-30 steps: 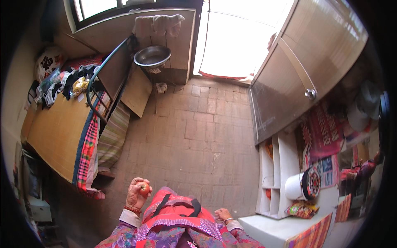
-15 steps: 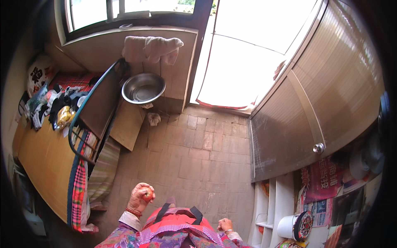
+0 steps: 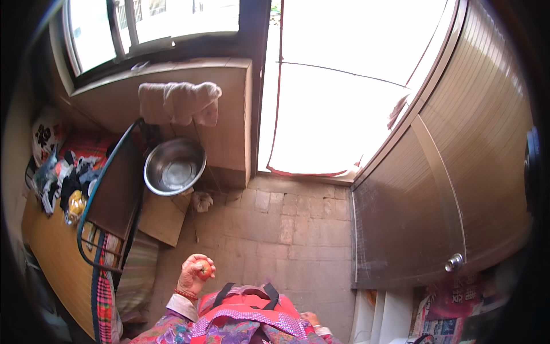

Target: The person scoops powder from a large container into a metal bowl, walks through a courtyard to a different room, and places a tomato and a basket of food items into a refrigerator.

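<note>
Left hand (image 3: 193, 274) raised at chest height, fingers curled around a small round red-orange fruit (image 3: 204, 268), looks like a tomato; probably light, smooth, a bit slippery and easily bruised, so a loose all-round cupped grip suits better than a pinch. Right hand (image 3: 311, 318) low by the apron (image 3: 246, 312), mostly hidden, can't tell its state.

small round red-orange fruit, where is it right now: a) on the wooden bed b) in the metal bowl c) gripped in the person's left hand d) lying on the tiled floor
c: the small round red-orange fruit sits in the curled fingers of the left hand, raised above the tiled floor; the round steel bowl holds no fruit.
</note>
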Motion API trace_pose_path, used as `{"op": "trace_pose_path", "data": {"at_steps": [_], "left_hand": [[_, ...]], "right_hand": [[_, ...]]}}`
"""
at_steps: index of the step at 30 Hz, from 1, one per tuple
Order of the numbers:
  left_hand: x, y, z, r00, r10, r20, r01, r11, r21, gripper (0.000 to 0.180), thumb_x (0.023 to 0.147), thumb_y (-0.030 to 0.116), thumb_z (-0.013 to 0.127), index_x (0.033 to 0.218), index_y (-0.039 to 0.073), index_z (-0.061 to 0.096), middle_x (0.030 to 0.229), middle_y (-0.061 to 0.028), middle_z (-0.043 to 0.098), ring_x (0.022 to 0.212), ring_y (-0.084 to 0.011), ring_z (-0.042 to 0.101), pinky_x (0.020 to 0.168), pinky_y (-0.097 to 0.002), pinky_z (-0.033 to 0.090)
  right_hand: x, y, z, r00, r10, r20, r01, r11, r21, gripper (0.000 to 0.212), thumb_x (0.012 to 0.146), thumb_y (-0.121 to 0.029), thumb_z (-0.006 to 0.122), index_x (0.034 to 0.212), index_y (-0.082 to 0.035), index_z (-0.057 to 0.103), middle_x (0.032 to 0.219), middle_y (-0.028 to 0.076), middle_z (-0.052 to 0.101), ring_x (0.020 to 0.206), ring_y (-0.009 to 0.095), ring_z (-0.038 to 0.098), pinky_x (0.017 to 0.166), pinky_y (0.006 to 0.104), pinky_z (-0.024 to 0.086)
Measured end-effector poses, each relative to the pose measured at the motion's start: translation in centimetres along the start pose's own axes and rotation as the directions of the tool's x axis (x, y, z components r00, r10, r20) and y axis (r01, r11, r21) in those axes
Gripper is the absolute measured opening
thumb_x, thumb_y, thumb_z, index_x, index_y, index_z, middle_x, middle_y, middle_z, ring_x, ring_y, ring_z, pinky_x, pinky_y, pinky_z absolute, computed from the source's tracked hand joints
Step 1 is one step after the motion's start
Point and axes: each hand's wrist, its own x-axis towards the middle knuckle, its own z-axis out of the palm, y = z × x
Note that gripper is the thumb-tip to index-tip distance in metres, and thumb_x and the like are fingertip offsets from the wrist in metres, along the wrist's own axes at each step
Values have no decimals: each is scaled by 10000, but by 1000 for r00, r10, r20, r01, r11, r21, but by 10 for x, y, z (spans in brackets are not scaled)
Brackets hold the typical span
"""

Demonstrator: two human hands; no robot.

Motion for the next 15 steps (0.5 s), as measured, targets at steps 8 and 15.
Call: {"op": "trace_pose_path", "data": {"at_steps": [8, 15], "left_hand": [[124, -10, 67, 996, -69, -54, 65, 995, -73, 194, 764, 105, 617, 925, 17, 554, 867, -157, 599, 741, -285, 613, 587, -391, 529], [257, -18, 69, 965, -152, -211, 135, 986, -93, 126, 819, 180, 561, 851, 58, 556, 793, -129, 594, 677, -259, 602, 518, -364, 502]], "right_hand": [[163, -170, -201, 966, -23, -256, 120, 921, 371, 205, 783, -100, 533, 916, 41, 599, 716, 135, 651, 566, 205, 645, 490, 313, 540], [271, -371, -309, 866, -351, -358, 460, 840, 289, 191, 833, -163, 546, 726, -5, 528, 628, 91, 615, 516, 151, 597, 498, 288, 498]]}}
